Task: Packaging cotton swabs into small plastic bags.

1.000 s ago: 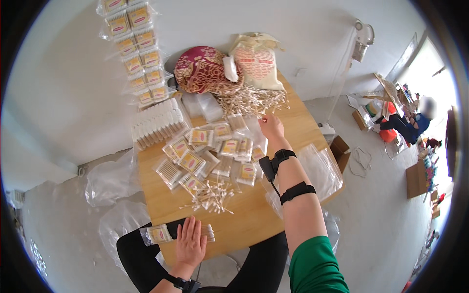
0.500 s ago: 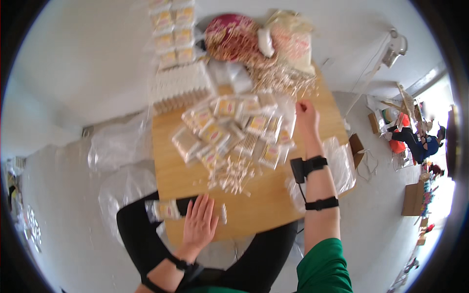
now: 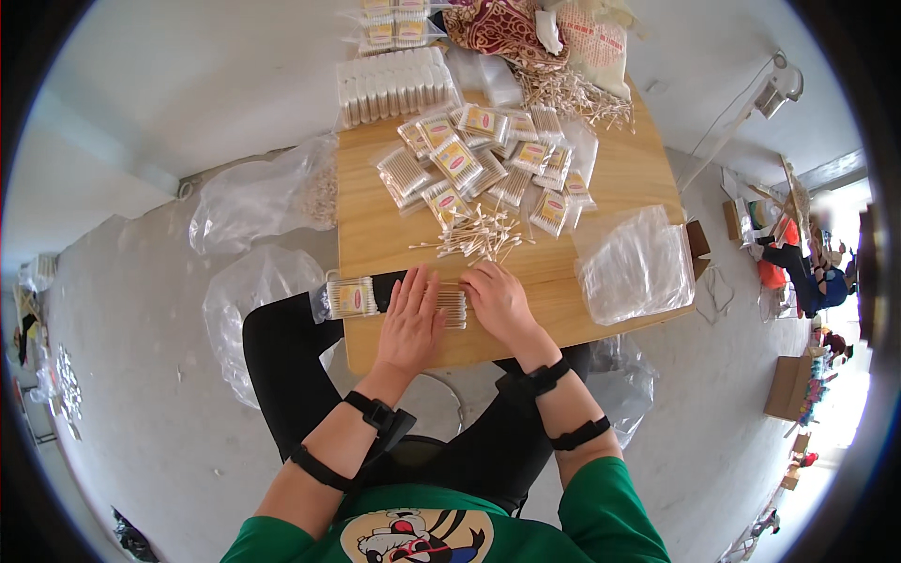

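My left hand lies flat, fingers stretched and close together, over a black strip and a row of cotton swabs at the table's front edge. The swabs' ends stick out to the right of that hand. To its left, a clear packet of swabs with a yellow-white label sits over the table's corner. Just beside the row is my right hand, its fingers curled and pinched at the row's far end. A thin swab seems to be between the fingertips, mostly hidden. Beyond it lies a small loose pile of swabs.
Filled swab packets are heaped mid-table. Behind them stand a stacked block of packets, a larger heap of loose swabs and a printed sack. Clear plastic bags lie at the right edge. More plastic hangs on the left.
My right hand has come back from near the far swab heap to the row beside my left hand. My left hand stays flat over the swabs. The view has shifted.
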A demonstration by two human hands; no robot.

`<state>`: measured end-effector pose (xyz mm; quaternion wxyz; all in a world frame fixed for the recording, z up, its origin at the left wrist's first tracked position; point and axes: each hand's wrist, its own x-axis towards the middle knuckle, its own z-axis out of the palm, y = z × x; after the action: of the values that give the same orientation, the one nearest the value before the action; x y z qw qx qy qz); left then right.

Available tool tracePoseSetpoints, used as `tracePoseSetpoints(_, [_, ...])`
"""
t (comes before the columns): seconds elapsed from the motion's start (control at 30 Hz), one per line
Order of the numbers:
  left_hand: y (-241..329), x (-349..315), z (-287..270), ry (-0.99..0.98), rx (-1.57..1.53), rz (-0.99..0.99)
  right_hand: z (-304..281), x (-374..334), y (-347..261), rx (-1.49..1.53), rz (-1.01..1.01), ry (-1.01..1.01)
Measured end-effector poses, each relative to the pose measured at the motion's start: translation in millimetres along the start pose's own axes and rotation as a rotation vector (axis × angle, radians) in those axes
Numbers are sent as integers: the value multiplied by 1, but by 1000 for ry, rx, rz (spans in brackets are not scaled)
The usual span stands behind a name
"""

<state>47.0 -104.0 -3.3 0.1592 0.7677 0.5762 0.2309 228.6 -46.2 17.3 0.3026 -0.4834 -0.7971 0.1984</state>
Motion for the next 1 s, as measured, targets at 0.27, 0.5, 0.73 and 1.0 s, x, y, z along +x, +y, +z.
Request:
tracePoseSetpoints(0.27, [-2,-3,2,56,30,20,-2,-12,-3,-23,49,-12])
tracePoseSetpoints(0.5, [-2,-3,3,51,56,19,12,-48,-38,-290,-33,-90])
tracePoseSetpoints(0.73, [-4,-5,11,31,103,85,28,-49,-42,-419,23,-139])
tracePoseSetpoints(1.0, [-3,-5,6,42,55,60,36,-47,-41,-479,45,-132])
